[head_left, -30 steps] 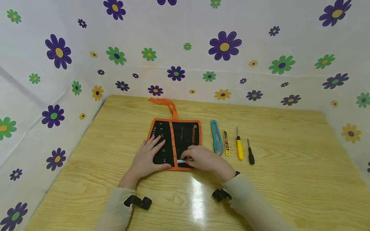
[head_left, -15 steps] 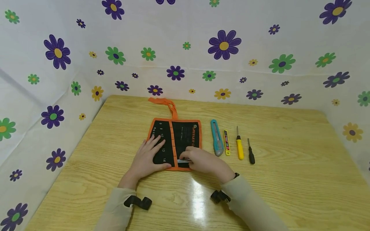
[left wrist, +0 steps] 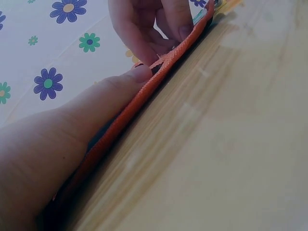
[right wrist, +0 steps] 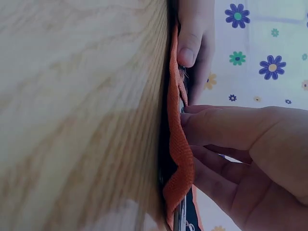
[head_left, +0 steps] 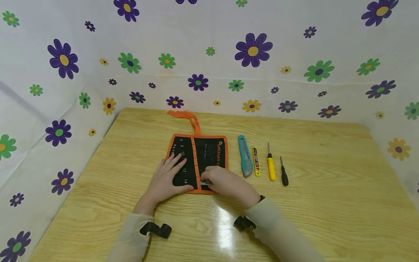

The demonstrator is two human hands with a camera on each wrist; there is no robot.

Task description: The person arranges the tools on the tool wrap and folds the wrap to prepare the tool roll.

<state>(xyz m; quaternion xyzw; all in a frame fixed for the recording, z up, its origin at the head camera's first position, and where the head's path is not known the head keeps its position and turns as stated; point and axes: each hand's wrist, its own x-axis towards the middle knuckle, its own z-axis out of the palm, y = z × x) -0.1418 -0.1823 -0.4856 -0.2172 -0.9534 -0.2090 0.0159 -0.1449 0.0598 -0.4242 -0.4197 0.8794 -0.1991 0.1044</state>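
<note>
A black tool pouch [head_left: 204, 153] with orange edging lies unrolled, its left part printed with size numbers. My left hand [head_left: 167, 180] rests spread on that numbered part, the thumb near the orange dividing band [head_left: 195, 160]. At the lowest pocket, my right hand [head_left: 227, 183] pinches a slim silver metal tool [head_left: 204, 183] that runs left to the band. In the right wrist view, the metal tool [right wrist: 180, 214] shows as a thin shaft behind the orange edging [right wrist: 180, 154]. Fingers and cloth hide its ends, so its kind cannot be told.
To the right of the pouch lie a teal utility knife [head_left: 245, 156], a small yellow blade case [head_left: 256, 162], a yellow-handled screwdriver [head_left: 271, 167] and a black screwdriver [head_left: 284, 174]. An orange tie strap [head_left: 188, 116] extends behind the pouch on the wooden table [head_left: 327, 203].
My right hand has shifted slightly left toward the orange band with the silver tool, and less of the tool shows. The left hand stays in place on the pouch.
</note>
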